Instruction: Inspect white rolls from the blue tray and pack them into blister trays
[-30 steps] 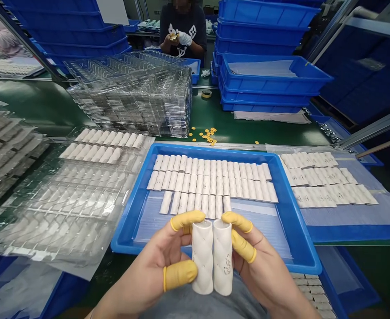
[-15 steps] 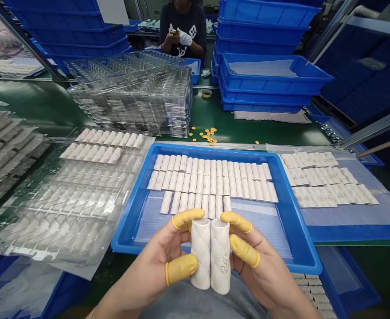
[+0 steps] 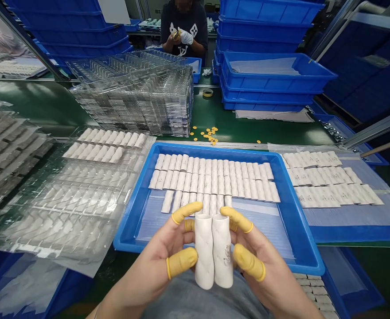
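My left hand point(image 3: 160, 261) grips one white twisted tube point(image 3: 204, 250) and my right hand point(image 3: 263, 270) grips a second white tube point(image 3: 223, 250). The two tubes stand upright, side by side and touching, just above the near rim of a blue tray point(image 3: 133, 208). Yellow finger cots cover my thumbs and fingertips. Small dark marks show on the right tube. Inside the tray lie rows of the same white tubes point(image 3: 215, 177) on clear film.
A clear blister tray point(image 3: 68, 199) holding white tubes lies to the left. More tubes point(image 3: 328, 179) rest on film to the right. Stacked clear trays point(image 3: 138, 97) and blue bins point(image 3: 268, 66) stand behind. Small yellow pieces point(image 3: 208, 134) dot the green table. A person point(image 3: 183, 29) works opposite.
Both hands have turned the two tubes slightly and lifted them a little towards the tray; the marks on the right tube have shifted. The tray's contents are unchanged.
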### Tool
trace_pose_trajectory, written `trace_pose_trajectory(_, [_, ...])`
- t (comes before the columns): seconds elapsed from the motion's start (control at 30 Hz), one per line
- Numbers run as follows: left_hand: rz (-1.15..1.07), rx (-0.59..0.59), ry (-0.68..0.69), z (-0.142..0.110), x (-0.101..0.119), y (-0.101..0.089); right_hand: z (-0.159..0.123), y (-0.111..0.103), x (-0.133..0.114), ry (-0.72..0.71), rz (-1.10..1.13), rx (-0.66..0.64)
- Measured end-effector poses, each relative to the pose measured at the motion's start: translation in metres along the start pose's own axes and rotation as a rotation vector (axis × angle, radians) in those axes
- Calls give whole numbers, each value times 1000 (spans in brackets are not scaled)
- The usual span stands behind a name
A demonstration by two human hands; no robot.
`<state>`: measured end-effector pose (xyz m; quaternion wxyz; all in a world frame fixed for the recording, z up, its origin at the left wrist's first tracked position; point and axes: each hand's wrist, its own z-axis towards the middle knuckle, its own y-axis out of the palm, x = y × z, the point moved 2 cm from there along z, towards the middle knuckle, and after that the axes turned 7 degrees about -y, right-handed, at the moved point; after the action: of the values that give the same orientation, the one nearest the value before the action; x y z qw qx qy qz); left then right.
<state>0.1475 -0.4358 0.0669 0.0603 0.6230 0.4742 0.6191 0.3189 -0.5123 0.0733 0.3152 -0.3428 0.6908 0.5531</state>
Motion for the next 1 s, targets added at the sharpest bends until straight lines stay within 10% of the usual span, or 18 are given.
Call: trace_pose_trajectory(1.0, [-16,52,0,-5,7,1,1,-2,-2,12,24,-29])
